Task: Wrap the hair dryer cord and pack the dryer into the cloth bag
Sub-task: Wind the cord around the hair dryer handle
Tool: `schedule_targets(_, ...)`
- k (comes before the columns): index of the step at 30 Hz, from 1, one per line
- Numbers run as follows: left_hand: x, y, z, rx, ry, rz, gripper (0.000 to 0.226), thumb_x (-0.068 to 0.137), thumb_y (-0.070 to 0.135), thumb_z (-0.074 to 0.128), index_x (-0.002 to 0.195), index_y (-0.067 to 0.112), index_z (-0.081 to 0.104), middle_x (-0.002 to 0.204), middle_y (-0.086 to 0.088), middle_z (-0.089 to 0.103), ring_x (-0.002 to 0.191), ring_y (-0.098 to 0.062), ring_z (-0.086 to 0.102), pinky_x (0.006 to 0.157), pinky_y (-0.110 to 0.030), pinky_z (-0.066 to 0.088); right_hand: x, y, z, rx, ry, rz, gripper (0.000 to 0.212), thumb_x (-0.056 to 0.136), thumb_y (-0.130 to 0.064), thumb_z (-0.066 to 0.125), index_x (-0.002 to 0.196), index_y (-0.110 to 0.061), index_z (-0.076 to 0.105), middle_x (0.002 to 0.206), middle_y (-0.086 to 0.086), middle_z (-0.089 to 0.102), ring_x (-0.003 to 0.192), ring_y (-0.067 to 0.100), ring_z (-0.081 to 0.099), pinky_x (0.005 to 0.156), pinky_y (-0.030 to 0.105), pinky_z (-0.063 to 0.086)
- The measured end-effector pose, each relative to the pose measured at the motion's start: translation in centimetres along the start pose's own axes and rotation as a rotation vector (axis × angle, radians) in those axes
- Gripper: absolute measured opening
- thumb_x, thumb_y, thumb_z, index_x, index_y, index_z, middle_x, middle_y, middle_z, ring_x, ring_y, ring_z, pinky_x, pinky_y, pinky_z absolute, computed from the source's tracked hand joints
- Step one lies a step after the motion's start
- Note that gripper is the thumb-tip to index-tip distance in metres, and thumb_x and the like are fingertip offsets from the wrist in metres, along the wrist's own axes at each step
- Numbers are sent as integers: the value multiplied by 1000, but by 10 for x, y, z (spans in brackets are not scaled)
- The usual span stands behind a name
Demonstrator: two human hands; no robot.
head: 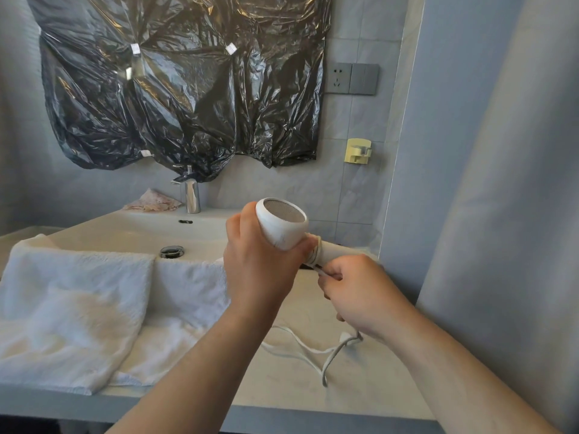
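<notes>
- the left hand (pixel 260 261) is closed round the rounded body of the white plastic hair dryer (pixel 283 228), holding it up above the pale stone counter (pixel 282 386), in front of the white basin (pixel 141 227).
- the dryer's metal mesh end faces up toward the camera, and its handle sticks out to the right, past the left thumb.
- the white cord (pixel 314 250) sits in a few tight turns round the handle, right beside the body.
- the right hand (pixel 357 292) is just below the handle, fingers curled, pinching the cord where it leaves the turns.
- the rest of the cord lies loose on the counter under the right wrist.
- white fluffy towels (pixel 78 302) hang over the basin's front edge, left of both hands.
- a chrome tap (pixel 192 195) stands behind the basin, below a crinkled black plastic sheet (pixel 188 89) on the wall.
</notes>
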State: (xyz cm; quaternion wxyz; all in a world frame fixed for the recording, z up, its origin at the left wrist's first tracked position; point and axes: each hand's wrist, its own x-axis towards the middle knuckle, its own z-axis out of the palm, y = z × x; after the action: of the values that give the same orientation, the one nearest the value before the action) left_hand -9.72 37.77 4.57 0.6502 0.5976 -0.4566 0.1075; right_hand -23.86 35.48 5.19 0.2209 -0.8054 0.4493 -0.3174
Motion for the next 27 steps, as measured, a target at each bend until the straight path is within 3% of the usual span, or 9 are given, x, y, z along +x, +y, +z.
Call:
schedule_targets(3,1,-6,1,84,-38,58,85,53,44,89,125,19,52,118,0,53,99,-25,58,78,-39,51,1,1,-6,-81,-19,-152,22,80,-18,56,59,-26,58,50,-5,40,50,14,40,51,29,34)
schedule_targets(5,5,-11,-2,130,-94,110,84,51,48,87,122,19,53,113,0,56,94,-29,60,75,-40,51,-1,1,-12,-171,-29,-270,21,83,-16,56,85,-30,71,64,-8,61,62,9,51,59,30,43)
schedule_targets(7,9,-13,-7,126,-185,111,74,51,51,84,114,26,54,103,7,60,91,-23,59,74,-38,50,1,2,-19,-187,12,-314,23,85,-17,61,96,-32,73,85,-11,72,81,6,60,72,25,48)
schedule_targets(10,9,-14,-14,97,-309,107,66,53,54,85,106,36,51,95,15,62,89,-12,58,75,-35,50,8,8,-25,-62,93,-276,10,83,-22,72,89,-30,75,86,-13,73,83,3,63,74,18,48)
schedule_targets(12,10,-12,-17,43,-311,100,63,52,57,83,102,42,48,93,19,62,89,-10,59,76,-35,52,13,12,-27,8,98,-240,4,82,-26,73,80,-29,72,80,-11,72,78,6,65,73,25,51)
schedule_targets(18,17,-8,-19,-5,-385,82,70,48,65,78,108,44,49,99,17,64,94,-12,61,81,-38,54,12,20,-30,544,-145,-4,17,86,-11,69,71,-18,71,86,19,72,77,25,64,77,45,53)
schedule_targets(22,15,-9,-19,2,-351,121,72,56,56,85,114,36,48,110,11,51,92,-1,46,77,-5,38,8,21,-27,662,-148,29,12,81,-24,73,69,-23,73,99,17,74,83,31,64,79,47,50)
schedule_targets(23,14,-9,-20,21,-329,132,75,57,56,83,119,31,48,112,10,47,92,2,40,75,-4,35,8,22,-26,690,-148,36,11,80,-26,74,70,-23,73,101,19,74,86,32,65,82,50,50)
schedule_targets(27,7,-4,-22,167,-264,275,92,62,68,63,136,16,46,116,4,56,100,-12,49,80,-21,37,7,22,-25,697,-100,34,11,79,-30,71,70,-24,73,93,16,75,86,34,66,81,49,52)
